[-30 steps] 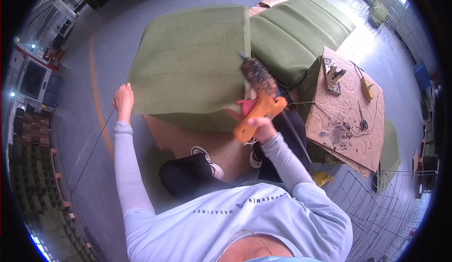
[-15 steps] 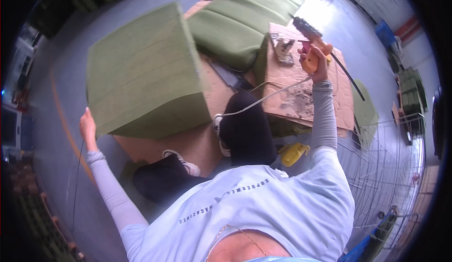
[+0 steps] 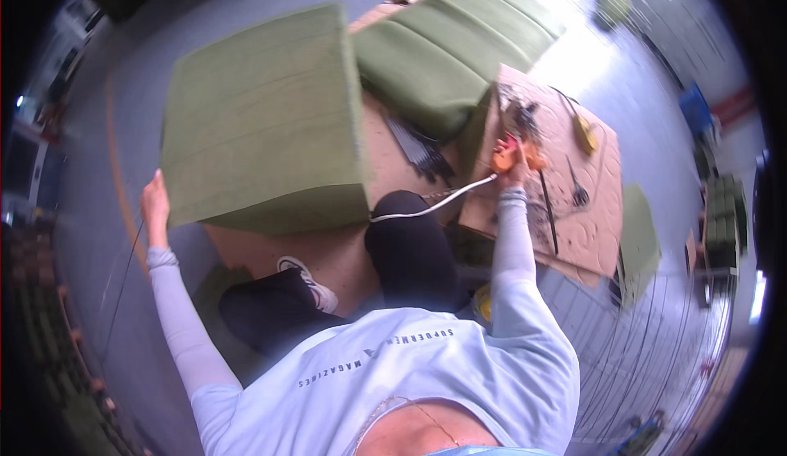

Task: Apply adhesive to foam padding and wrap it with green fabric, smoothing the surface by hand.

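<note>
A large olive-green block [image 3: 262, 120], boxy and fabric-like, stands in front of my legs at the left. My left hand [image 3: 154, 202] is closed at its near left edge, some fingers hidden. In my right hand [image 3: 515, 167] is an orange glue gun [image 3: 502, 161], with a white cord [image 3: 447, 202] running from it across my knee. A thin black stick [image 3: 549, 214] extends from the gun toward me. The gun's dark front is over a stained cardboard sheet [image 3: 602, 235] at the right.
Behind lies a ribbed green cushion [image 3: 451, 38]. Dark flat strips [image 3: 414, 149] rest on the brown board between it and the block. A yellow-handled tool [image 3: 585, 134] and a small dark tool [image 3: 579, 192] lie on the cardboard. A wire cage [image 3: 656, 333] stands at the right.
My right hand has brought the glue gun down and left, close to the cardboard. My left hand stays at the block's edge. The view has shifted slightly.
</note>
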Action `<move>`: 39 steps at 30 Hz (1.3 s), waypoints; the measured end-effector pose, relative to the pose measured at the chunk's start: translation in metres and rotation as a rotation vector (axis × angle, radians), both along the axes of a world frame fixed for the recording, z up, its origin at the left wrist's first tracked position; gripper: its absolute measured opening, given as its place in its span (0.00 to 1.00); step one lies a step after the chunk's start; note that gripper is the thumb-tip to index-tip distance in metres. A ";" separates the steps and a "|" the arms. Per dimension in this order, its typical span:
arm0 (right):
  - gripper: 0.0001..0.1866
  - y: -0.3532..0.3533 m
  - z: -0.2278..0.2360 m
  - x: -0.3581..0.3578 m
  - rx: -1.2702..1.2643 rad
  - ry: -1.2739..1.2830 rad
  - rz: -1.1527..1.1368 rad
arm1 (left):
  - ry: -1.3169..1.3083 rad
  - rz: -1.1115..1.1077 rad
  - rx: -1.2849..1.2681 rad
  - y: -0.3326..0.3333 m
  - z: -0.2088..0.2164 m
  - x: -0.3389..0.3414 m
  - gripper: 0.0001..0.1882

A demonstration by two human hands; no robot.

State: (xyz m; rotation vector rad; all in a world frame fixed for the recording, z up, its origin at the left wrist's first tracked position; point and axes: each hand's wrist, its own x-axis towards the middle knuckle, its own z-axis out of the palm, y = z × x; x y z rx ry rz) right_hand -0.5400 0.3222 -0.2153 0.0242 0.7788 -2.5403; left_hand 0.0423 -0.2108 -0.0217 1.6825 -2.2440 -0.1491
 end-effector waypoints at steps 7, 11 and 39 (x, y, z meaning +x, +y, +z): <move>0.30 0.044 -0.016 -0.028 1.835 0.680 -0.143 | -0.245 0.019 -0.234 0.019 0.034 -0.010 0.32; 0.20 -0.016 0.104 0.025 1.460 1.236 -0.405 | -0.047 -0.380 -0.305 0.062 0.097 -0.097 0.29; 0.31 -0.362 0.158 0.104 0.373 1.006 0.389 | -0.092 -0.802 -0.093 0.146 0.018 -0.321 0.32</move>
